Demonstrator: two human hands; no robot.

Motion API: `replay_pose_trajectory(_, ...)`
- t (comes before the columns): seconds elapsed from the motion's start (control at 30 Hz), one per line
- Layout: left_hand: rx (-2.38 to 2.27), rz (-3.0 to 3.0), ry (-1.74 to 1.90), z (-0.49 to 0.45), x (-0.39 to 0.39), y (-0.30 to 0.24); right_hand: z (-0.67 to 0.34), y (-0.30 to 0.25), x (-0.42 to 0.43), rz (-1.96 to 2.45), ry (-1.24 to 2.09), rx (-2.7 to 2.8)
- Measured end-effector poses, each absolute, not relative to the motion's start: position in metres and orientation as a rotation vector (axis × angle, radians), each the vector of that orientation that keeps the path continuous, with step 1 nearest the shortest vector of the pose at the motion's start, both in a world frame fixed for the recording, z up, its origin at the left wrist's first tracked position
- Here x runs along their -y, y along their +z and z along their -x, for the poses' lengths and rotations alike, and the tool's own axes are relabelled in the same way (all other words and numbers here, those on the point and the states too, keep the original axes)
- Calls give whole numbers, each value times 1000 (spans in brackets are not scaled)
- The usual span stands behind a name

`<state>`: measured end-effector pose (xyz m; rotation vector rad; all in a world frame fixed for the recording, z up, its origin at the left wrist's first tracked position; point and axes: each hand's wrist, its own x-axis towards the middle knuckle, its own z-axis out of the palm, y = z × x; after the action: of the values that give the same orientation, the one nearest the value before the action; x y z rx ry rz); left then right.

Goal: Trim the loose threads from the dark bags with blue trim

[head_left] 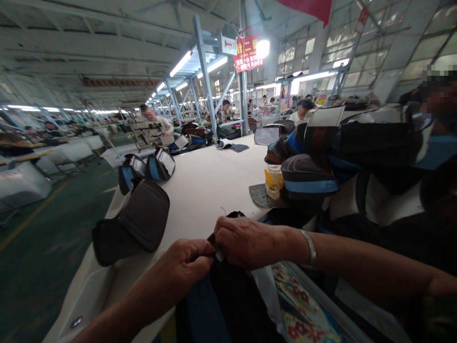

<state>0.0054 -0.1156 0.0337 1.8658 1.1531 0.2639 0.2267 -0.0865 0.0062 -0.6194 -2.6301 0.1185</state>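
A black and blue sewn bag piece (228,300) lies in front of me at the table's near edge, over a flowered cloth (303,305). My left hand (187,262) pinches its dark upper edge between thumb and fingers. Right beside it, my right hand (246,243) is closed on the same edge, fingers curled, a silvery bracelet on the wrist. A small pale bit shows between the two hands; I cannot make out what it is. Part of the black piece sticks up behind my right hand.
A dark brown bag piece (134,224) stands at left, two blue-banded ones behind it. On the white table (214,178), a jar of yellowish stuff (273,181) sits on a grey pad (257,196). Bag pieces (309,176) pile up on the right. People work farther back.
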Motion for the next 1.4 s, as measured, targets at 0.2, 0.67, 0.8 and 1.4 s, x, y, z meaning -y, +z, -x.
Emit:
replay_pose_trajectory(0.2,-1212,-1831,259,-3,113,30,-246,11,68,548,499,2313)
replay_pose_trajectory(0.67,-1191,-1847,235,-7,111,34,-222,-22,86,412,691,2332)
replay_pose_trajectory(0.8,-1117,-1921,205,-6,112,35,-225,-12,76,461,1013,2273)
replay_pose_trajectory(1.4,-1184,-2029,361,5,125,32,-231,-13,78,399,1685,2029)
